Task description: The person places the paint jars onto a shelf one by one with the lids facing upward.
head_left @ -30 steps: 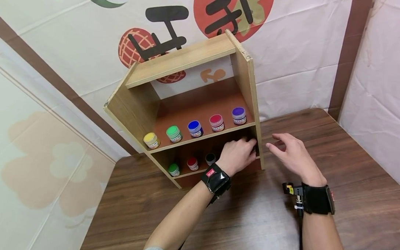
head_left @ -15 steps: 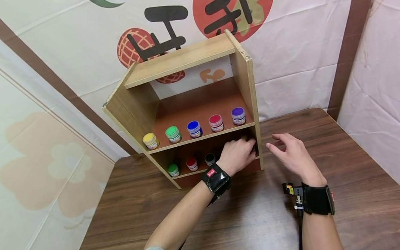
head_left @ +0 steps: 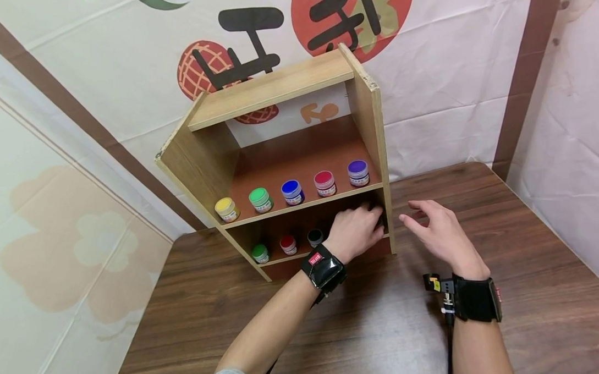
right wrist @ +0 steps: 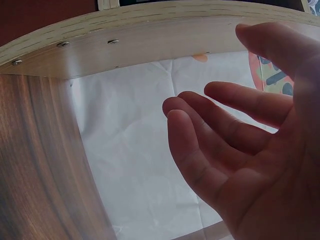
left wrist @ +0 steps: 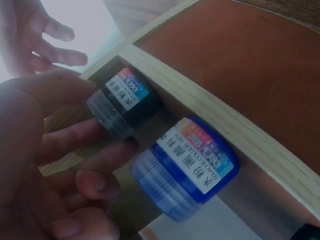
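My left hand (head_left: 354, 232) reaches into the right end of the lower shelf (head_left: 277, 262). In the left wrist view its thumb and fingers pinch a dark paint jar (left wrist: 131, 95) by the clear lid, close to the shelf's side board. Right beside the fingertips stands a blue paint jar (left wrist: 192, 162); the hand hides both jars in the head view. Farther left on that shelf are a black jar (head_left: 315, 237), a red jar (head_left: 288, 244) and a green jar (head_left: 260, 254). My right hand (head_left: 439, 233) holds nothing, fingers loosely bent, just outside the rack's right side.
The wooden rack (head_left: 386, 157) stands on a brown table (head_left: 374, 327) against a printed cloth. Its upper shelf carries a row of yellow (head_left: 226, 209), green (head_left: 261, 200), blue (head_left: 292, 192), red (head_left: 325, 183) and purple (head_left: 358, 173) paint jars along the front edge.
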`<state>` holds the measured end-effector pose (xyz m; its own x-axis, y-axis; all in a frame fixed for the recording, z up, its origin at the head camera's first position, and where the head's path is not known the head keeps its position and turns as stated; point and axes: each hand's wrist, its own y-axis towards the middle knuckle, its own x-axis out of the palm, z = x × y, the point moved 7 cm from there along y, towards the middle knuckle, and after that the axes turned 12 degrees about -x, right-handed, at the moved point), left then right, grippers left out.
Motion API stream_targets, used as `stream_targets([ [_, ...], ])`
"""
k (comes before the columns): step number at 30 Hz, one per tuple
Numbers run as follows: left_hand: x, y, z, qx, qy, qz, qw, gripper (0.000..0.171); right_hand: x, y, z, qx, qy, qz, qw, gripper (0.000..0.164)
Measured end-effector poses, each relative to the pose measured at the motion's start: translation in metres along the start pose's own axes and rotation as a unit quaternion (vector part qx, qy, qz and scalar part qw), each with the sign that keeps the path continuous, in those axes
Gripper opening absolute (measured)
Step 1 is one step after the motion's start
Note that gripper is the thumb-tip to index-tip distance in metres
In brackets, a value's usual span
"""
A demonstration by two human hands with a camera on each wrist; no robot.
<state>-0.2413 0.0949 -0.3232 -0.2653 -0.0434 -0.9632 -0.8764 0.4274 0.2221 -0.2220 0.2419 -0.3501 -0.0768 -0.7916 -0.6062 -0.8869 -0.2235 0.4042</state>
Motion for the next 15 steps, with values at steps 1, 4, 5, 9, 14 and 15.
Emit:
stream_targets([
  [1,-0.001,-0.001,-0.001,-0.001,0.001,0.002,1.0,0.023,0.001,0.0,0.0,0.0,0.0,-0.001,1.0,0.054],
  [4,-0.003,-0.003,-0.003,-0.006,0.001,0.012,0.9999,0.024,0.002,0.001,0.0,-0.001,0.0,-0.005,1.0,0.054],
  [5,-0.005,-0.004,-0.003,-0.008,-0.001,0.016,0.9998,0.024,0.002,0.001,0.0,-0.002,0.0,-0.007,1.0,0.054],
  [9,-0.011,-0.011,-0.004,-0.01,-0.014,0.035,0.9992,0.024,0.002,-0.001,0.003,-0.002,-0.002,-0.01,1.0,0.054],
  [14,-0.014,-0.024,-0.007,-0.009,-0.039,0.047,0.9981,0.026,0.003,-0.007,0.01,0.003,-0.003,-0.017,1.0,0.053],
  [15,-0.014,-0.027,-0.008,-0.009,-0.046,0.047,0.9978,0.027,0.003,-0.009,0.011,0.004,-0.004,-0.018,1.0,0.054],
])
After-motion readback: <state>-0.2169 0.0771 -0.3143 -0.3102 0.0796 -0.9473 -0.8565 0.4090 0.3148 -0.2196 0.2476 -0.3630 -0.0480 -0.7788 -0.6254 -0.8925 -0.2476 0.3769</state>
